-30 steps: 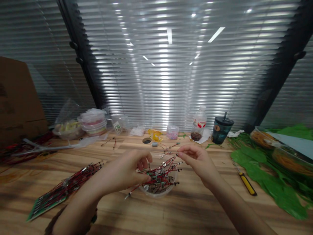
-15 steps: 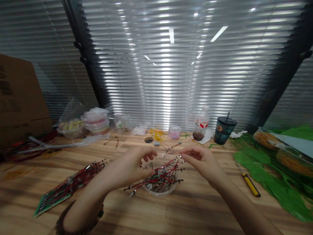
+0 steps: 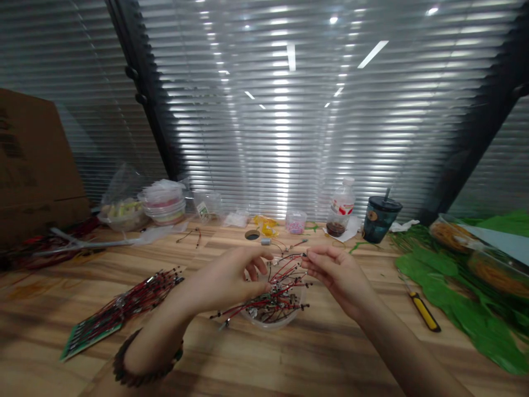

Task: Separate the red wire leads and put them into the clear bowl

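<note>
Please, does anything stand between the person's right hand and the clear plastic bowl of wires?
Only wires do: thin red-and-black wires rise out of the clear plastic bowl and reach the fingertips of the right hand. Nothing else visible stands between them.

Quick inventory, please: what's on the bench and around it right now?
clear bowl: one, transparent, front centre of the wooden table
wire leads: many, red and black, in the bowl
wire bundle: one, red and black, on a green board, front left
screwdriver: one, yellow and black, right
tumbler: one, teal, back right
plastic bottle: one, clear, red label, back
cardboard box: one, brown, far left
bead bracelet: one, dark, left wrist
left hand: one, over the bowl
right hand: one, fingertips at a wire end
</note>
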{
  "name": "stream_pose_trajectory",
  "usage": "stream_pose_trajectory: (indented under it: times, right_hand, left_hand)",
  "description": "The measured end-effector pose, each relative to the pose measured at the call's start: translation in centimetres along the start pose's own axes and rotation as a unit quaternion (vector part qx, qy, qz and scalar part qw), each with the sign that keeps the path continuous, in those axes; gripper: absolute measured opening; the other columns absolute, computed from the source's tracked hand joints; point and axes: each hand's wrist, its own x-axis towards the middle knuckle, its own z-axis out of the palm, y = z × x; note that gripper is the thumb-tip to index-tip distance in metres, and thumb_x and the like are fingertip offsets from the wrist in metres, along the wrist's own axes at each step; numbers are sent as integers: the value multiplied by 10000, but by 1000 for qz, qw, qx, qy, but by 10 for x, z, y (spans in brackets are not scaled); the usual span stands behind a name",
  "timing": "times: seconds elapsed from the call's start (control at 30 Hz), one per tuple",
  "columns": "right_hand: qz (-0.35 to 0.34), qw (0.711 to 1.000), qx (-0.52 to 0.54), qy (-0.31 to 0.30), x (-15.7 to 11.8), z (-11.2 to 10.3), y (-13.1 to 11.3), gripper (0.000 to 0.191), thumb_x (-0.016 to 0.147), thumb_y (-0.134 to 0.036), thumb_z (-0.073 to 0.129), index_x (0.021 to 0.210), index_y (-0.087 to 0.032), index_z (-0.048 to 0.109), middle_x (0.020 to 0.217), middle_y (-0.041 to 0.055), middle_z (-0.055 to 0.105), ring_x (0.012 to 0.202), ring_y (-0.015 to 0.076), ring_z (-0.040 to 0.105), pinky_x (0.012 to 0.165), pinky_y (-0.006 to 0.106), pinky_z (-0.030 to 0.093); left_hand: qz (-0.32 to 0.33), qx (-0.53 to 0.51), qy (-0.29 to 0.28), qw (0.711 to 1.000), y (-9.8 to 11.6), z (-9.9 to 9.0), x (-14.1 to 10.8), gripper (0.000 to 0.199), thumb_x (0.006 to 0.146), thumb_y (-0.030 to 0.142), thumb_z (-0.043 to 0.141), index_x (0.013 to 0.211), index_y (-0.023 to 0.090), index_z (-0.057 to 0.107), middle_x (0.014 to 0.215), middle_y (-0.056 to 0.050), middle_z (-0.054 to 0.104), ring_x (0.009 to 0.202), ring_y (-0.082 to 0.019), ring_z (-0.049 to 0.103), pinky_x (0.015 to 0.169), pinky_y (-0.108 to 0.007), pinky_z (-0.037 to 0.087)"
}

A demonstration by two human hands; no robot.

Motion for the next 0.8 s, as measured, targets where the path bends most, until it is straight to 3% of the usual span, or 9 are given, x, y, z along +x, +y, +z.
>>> stream_pose_trajectory:
  times: [0.07,0.13,0.17,0.27,0.33,0.43,0.57,0.7,0.8]
  right_hand:
    - [-6,998,-66,6,1,-3,0,321,649,-367,760,840,-145,629,784,57,700,713,155,657,684,275,498]
    - [-37,976,-216,9,3,-9,0,301,692,-384,696,864,-144,637,805,78,685,669,173,637,654,320,500]
    - [-78,948,-309,20,4,-14,0,295,705,-374,668,884,-141,645,848,96,676,669,183,626,671,354,501]
    - [-245,821,-511,76,8,-26,-2,314,734,-311,594,982,-128,653,1061,155,601,778,216,610,807,445,478]
    - [-287,784,-546,73,9,-30,-5,304,763,-309,552,985,-126,651,1090,158,573,792,210,610,801,431,489]
    - [-253,797,-548,17,8,-31,-9,270,792,-345,529,898,-133,658,995,134,601,713,185,622,636,345,519]
    - [-266,779,-567,35,6,-32,-13,266,788,-347,531,878,-139,670,1032,145,591,738,193,628,527,293,498]
    - [-259,786,-560,44,3,-38,-24,261,793,-361,537,872,-152,671,1023,125,605,716,171,633,522,270,503]
    - [-258,784,-561,60,2,-45,-35,269,788,-392,548,859,-164,673,1000,107,625,734,180,641,528,271,505]
  left_hand:
    - [-2,-5,11,1000,0,-1,0,504,776,368,541,1268,272,487,980,-32,634,830,-94,601,691,-183,484]
    - [-22,15,32,999,-2,-3,0,475,779,423,530,1220,245,529,986,-44,634,832,-104,604,689,-190,487]
    - [-34,27,43,998,-4,-5,-1,467,776,444,527,1192,232,548,983,-48,636,825,-108,605,679,-191,485]
    - [-53,41,82,994,-10,-14,-3,447,761,472,537,1121,212,584,966,-48,640,816,-110,607,667,-187,484]
    - [-52,40,110,992,-13,-22,-6,447,752,482,547,1103,207,591,976,-49,642,833,-110,608,700,-190,491]
    - [-76,52,143,985,-18,-41,-16,478,733,481,563,1120,202,588,1027,-54,641,874,-122,611,760,-208,494]
    - [-200,72,176,961,-45,-79,-40,571,692,432,581,1189,155,543,1066,-80,639,939,-165,611,786,-226,488]
    - [-346,94,168,918,-109,-108,-63,833,565,369,659,1313,92,415,1140,-129,616,926,-198,628,779,-234,483]
    - [-401,143,189,885,-158,-108,-75,743,377,224,737,1061,-30,592,1091,-210,626,1024,-322,588,753,-277,486]
